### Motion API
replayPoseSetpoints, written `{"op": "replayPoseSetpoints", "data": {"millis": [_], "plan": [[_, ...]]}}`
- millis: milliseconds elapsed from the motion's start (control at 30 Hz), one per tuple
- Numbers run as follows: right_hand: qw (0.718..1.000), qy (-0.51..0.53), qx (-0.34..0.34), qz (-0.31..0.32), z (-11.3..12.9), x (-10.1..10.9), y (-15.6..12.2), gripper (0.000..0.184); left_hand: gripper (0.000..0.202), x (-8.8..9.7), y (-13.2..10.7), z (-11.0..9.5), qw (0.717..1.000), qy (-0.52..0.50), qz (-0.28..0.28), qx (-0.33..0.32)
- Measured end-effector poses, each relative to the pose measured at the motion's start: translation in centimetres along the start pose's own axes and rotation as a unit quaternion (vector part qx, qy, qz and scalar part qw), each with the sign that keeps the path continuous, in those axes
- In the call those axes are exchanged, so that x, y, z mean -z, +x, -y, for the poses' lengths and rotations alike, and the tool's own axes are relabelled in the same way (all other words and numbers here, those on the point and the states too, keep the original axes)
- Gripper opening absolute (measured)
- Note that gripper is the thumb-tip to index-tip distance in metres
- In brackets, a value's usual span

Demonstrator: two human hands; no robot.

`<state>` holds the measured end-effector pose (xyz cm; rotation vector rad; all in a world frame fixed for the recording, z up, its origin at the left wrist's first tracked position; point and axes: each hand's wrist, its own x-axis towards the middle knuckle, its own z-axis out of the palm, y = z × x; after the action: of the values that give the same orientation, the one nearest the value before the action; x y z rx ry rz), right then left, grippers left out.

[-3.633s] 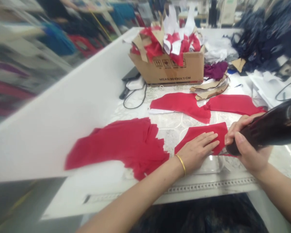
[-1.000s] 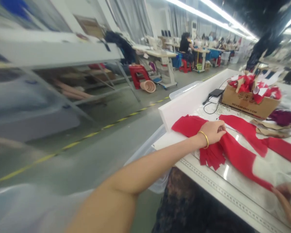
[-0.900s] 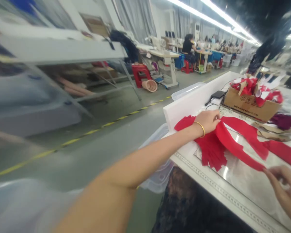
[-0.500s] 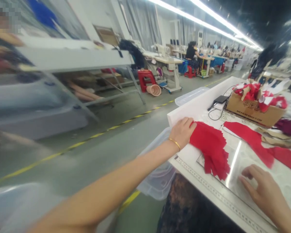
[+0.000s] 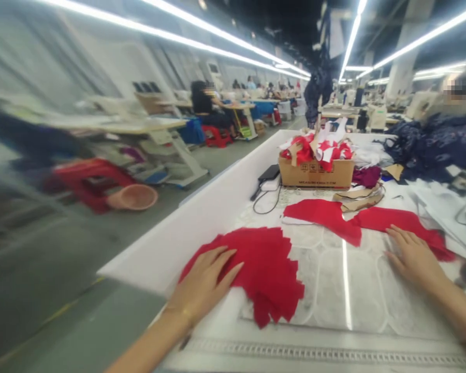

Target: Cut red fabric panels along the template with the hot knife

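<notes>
My left hand lies with fingers spread on a fanned stack of red fabric pieces at the left of the table. My right hand is at the right, its fingers stretched out and their tips at the near edge of a red fabric piece. I cannot tell whether they press on it. Another red piece lies to the left of that one, their ends meeting. Both hands hold nothing.
A cardboard box heaped with red and white scraps stands behind the pieces. Beside it are a black device with a cable, tan strips and maroon cloth. Dark fabric is piled at back right. A raised white board edges the table's left.
The view has swung right toward the table. My right hand has moved from the bare tabletop forward to the right red piece. My left hand stays on the red stack, fingers now more spread.
</notes>
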<state>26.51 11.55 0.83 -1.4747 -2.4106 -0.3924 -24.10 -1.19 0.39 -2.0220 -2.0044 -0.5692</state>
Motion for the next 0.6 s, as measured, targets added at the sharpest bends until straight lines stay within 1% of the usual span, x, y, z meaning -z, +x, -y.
{"op": "replayPoseSetpoints", "data": {"millis": [67,133,200,300,400,467,533,600], "plan": [[1.0,0.004,-0.007,0.016,-0.5,-0.3,-0.2,0.049,0.047,0.3,1.2,-1.2,0.999,-0.016,-0.016,-0.041],[0.999,0.01,-0.011,0.032,-0.9,-0.4,-0.4,0.047,0.039,0.7,2.6,-3.6,0.994,-0.044,-0.019,-0.1],[0.999,0.021,-0.016,0.038,-1.2,-0.3,-0.7,0.043,0.03,0.9,4.1,-6.8,0.984,-0.08,-0.008,-0.157],[0.997,0.058,-0.045,0.022,-1.6,-0.1,-0.9,0.041,0.025,0.4,6.3,-12.2,0.962,-0.122,0.038,-0.24],[0.991,0.111,-0.068,-0.006,-2.1,0.0,-0.7,0.038,0.026,-1.5,8.7,-17.4,0.943,-0.132,0.077,-0.295],[0.988,0.137,-0.071,-0.014,-2.4,0.2,-0.5,0.035,0.022,-3.2,10.2,-20.2,0.936,-0.126,0.086,-0.318],[0.986,0.149,-0.074,-0.01,-2.6,0.5,-0.3,0.034,0.02,-4.9,11.7,-22.4,0.934,-0.114,0.091,-0.325],[0.985,0.158,-0.074,0.001,-2.6,0.8,-0.2,0.033,0.017,-6.4,13.1,-24.0,0.935,-0.101,0.093,-0.326]]}}
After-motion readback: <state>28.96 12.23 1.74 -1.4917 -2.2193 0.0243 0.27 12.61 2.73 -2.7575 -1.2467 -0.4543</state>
